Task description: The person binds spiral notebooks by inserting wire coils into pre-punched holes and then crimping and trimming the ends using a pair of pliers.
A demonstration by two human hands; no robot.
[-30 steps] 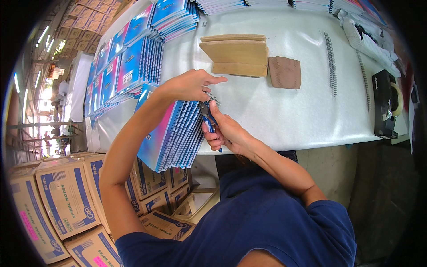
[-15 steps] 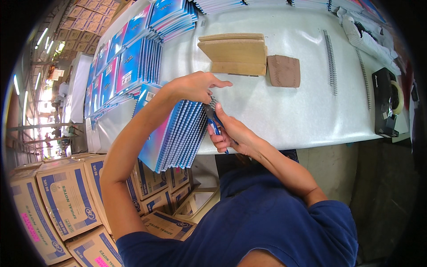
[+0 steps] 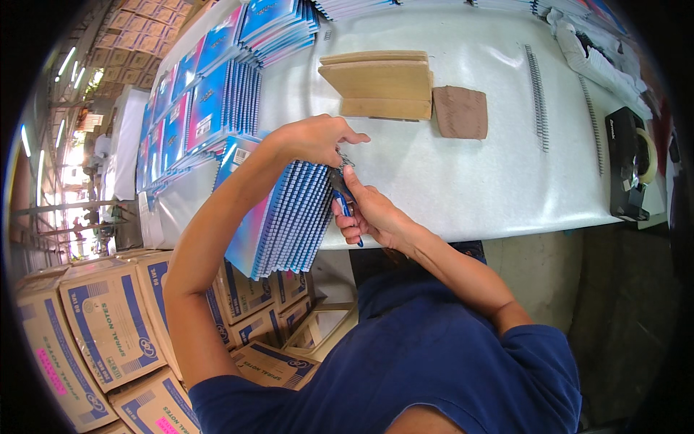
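At the table's near edge stands a leaning stack of blue-and-pink spiral notebooks (image 3: 289, 224), their wire bindings facing right. My right hand (image 3: 372, 215) is closed round blue-handled pliers (image 3: 343, 201), whose dark jaws reach up to the stack's far right corner. Bent over that same corner is my left hand (image 3: 314, 137), one finger stretched out to the right and the others curled down. A loose bit of spiral wire (image 3: 347, 156) shows between the left fingertips and the pliers, and the left fingers seem to pinch it. Just what the jaws grip is hidden.
More notebook stacks (image 3: 210, 101) fill the table's left side. Beyond my hands lie a folded cardboard piece (image 3: 383, 90) and a brown pad (image 3: 460, 113). Wire coils (image 3: 537, 98) and a black tape dispenser (image 3: 626, 166) are on the right. Cartons (image 3: 108, 318) stand at lower left.
My right hand and the pliers have shifted slightly left, and the plier handles look closer together. More of the loose wire shows by the left fingertips. The left hand has barely moved.
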